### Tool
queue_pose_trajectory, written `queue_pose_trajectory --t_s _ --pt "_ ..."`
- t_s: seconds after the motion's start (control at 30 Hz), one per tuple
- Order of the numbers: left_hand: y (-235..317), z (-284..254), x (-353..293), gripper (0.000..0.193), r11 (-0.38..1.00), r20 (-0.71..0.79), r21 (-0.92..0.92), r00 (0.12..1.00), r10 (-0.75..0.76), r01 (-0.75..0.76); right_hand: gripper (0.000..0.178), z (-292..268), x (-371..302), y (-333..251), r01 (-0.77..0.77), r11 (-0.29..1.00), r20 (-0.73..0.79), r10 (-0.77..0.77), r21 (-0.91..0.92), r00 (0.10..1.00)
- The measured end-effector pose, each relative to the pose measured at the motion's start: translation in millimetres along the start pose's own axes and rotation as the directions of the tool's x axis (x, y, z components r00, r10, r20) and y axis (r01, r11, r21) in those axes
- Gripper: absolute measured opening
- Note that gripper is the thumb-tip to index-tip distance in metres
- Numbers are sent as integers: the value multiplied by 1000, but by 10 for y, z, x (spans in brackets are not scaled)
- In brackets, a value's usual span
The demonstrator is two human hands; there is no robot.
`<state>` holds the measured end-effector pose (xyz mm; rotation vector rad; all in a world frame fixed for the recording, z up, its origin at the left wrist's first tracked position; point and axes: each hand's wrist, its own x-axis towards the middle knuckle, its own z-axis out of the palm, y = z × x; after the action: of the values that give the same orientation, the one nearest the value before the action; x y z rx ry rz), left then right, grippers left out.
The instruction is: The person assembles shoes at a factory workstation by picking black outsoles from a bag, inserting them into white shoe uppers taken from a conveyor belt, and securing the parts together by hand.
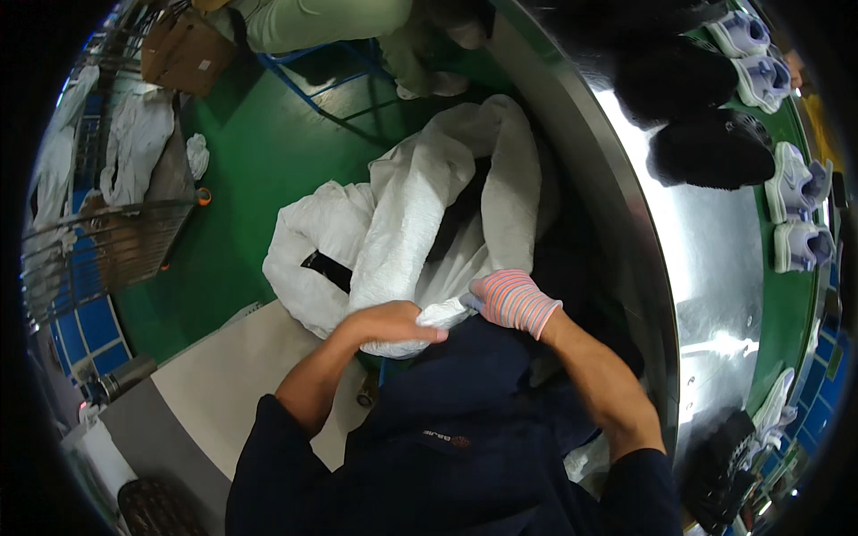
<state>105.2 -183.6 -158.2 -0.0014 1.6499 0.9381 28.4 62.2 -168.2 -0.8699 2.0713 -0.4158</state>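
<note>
A large white woven sack [402, 214] with thick, rolled rims stands just in front of me, near the green floor. My bare left hand [393, 323] is closed on the near edge of the sack, thumb pointing right. On the same edge, a little farther right, my right hand [514, 302] in a striped pink, orange and grey glove pinches the white material. A short twisted stretch of it lies between both hands. Through an opening at the left, something black [329, 270] shows, too dark to name. The sack's inside is mostly in shadow.
To the right runs a shiny metal worktop [706, 286] with black fuzzy footwear [710, 147]; pale purple shoes [794, 183] line its far side. A wire cart [116, 241] and cardboard box [188, 52] are at left. Ahead, a person in light trousers [326, 25] sits. A beige board [241, 375] lies left.
</note>
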Motion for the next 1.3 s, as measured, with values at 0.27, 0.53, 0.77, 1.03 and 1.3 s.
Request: queue_pose_trajectory --t_s 0.27,0.53,0.77,1.03,1.3 --pt "-218 -244 1406 22 645 -358 758 767 532 -94 37 262 32 -383 302 953 28 -302 -33 953" --pt "-2154 -86 2054 28 398 -497 588 703 -508 704 27 62 -459 -112 290 948 -136 -308 -132 942" --pt "-1585 -215 2248 18 573 -300 808 933 199 137 33 43 -413 -18 405 909 -372 -412 -103 831" --pt "-1615 225 3420 47 844 -633 188 719 -287 502 28 14 -319 61 377 897 -600 -174 231 781" --pt "-2056 224 3787 44 715 -620 326 711 -332 619 29 -180 -204 27 415 851 -579 -170 321 797"
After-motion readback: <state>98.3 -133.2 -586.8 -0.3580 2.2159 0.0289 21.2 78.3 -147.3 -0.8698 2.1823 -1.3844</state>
